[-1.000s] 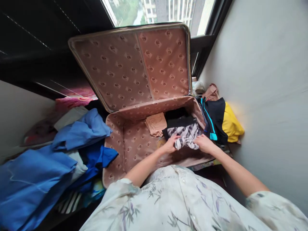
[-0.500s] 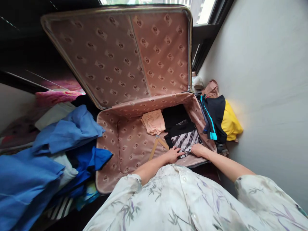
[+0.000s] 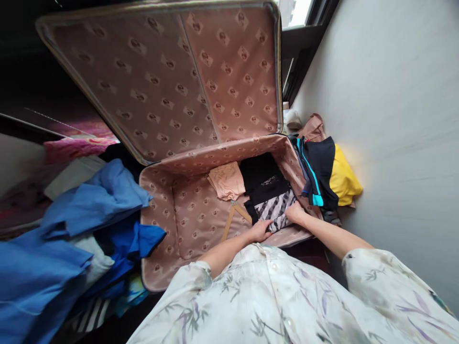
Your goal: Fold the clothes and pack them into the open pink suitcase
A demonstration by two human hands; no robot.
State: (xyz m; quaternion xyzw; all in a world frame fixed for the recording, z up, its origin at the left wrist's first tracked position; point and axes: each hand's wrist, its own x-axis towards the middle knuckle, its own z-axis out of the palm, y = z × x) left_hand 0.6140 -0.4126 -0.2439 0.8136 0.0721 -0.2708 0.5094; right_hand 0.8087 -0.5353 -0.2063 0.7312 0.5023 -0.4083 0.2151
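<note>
Inside the suitcase (image 3: 201,224), a folded black-and-white checked garment (image 3: 276,206) lies at the right end, on or against folded black clothing (image 3: 260,173). My left hand (image 3: 261,231) is closed at its near left corner, fingers on top and thumb toward me. My right hand (image 3: 295,213) is curled in a fist at its right edge, with the fingertips hidden. Left of the black clothing sits a folded peach garment (image 3: 227,180). A tan clothes hanger (image 3: 228,223) lies on the case floor just below it.
The suitcase lid (image 3: 161,86) stands raised at the back. Blue clothes (image 3: 89,200) are heaped on the left. Black shorts with a turquoise stripe (image 3: 317,167) and a yellow cloth (image 3: 342,177) lie on the right, by a white wall (image 3: 398,119).
My right hand has shifted slightly up along the checked garment's right edge. The left hand's fingers, spread before, are now drawn together at its corner. The view has tilted slightly.
</note>
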